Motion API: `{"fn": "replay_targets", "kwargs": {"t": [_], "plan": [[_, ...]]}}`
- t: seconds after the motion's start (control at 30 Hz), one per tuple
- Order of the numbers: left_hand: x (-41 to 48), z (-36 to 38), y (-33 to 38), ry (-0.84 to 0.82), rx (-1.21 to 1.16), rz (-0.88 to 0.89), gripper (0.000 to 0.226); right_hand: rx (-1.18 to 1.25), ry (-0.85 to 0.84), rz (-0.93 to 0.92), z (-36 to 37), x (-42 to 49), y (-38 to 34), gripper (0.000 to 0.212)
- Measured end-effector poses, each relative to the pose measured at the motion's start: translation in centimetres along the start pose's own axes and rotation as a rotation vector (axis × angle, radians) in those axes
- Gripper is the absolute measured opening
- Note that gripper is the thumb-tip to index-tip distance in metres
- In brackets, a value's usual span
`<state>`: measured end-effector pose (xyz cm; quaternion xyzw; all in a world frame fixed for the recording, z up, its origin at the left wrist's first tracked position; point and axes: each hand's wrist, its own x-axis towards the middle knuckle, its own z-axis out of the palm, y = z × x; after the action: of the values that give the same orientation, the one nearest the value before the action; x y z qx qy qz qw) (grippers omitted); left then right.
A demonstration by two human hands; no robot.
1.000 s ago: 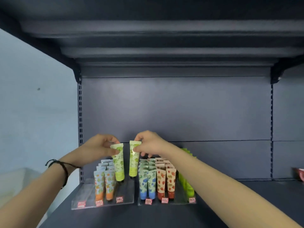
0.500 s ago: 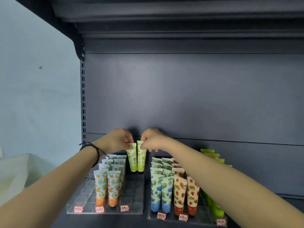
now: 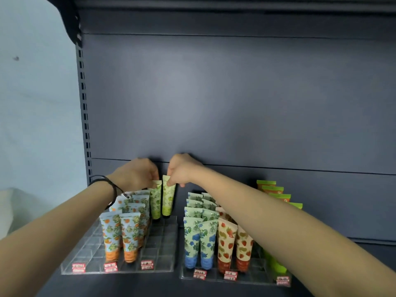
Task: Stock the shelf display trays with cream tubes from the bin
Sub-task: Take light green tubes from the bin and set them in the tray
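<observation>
Two clear display trays stand on the dark shelf: a left tray and a right tray. My left hand pinches the top of a green cream tube at the back row of the left tray. Beside it, my right hand pinches the top of a second green tube. Both tubes stand upright, caps down, at the tray's rear. Orange-patterned tubes fill the left tray's two left columns. The right tray holds blue-flower tubes, strawberry tubes and plain green tubes.
The shelf's grey back panel rises right behind the trays. A slotted upright marks the shelf's left end, with a pale wall beyond. A whitish object lies at the far left edge. Red price labels line the tray fronts.
Both hands have carried the two green tubes backward and down to the rear of the left tray. The camera has come closer and tilted down.
</observation>
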<state>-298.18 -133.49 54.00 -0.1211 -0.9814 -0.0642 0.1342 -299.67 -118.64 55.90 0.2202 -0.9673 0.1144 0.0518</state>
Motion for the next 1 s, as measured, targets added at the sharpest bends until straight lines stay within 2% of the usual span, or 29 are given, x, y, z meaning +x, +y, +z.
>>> {"fn": "replay_targets", "kwargs": {"t": [0.3, 0.6, 0.77, 0.83, 1.0], "plan": [[0.2, 1.9, 0.0, -0.036, 0.020, -0.002, 0.016, -0.079, -0.053, 0.002, 1.5, -1.1, 0.3, 0.025], [0.3, 1.7, 0.5, -0.061, -0.002, 0.009, 0.025, -0.081, -0.063, 0.001, 1.2, -1.1, 0.4, 0.031], [-0.2, 1.4, 0.3, -0.052, -0.026, 0.008, 0.032, -0.103, 0.002, -0.011, 0.9, -1.6, 0.2, 0.026], [-0.6, 1.2, -0.2, -0.002, -0.040, -0.005, 0.030, -0.104, 0.081, 0.003, 0.4, -2.1, 0.4, 0.026], [-4.3, -1.1, -0.8, 0.301, -0.010, 0.091, 0.023, -0.072, 0.223, -0.080, -1.4, -4.2, 0.8, 0.032]]}}
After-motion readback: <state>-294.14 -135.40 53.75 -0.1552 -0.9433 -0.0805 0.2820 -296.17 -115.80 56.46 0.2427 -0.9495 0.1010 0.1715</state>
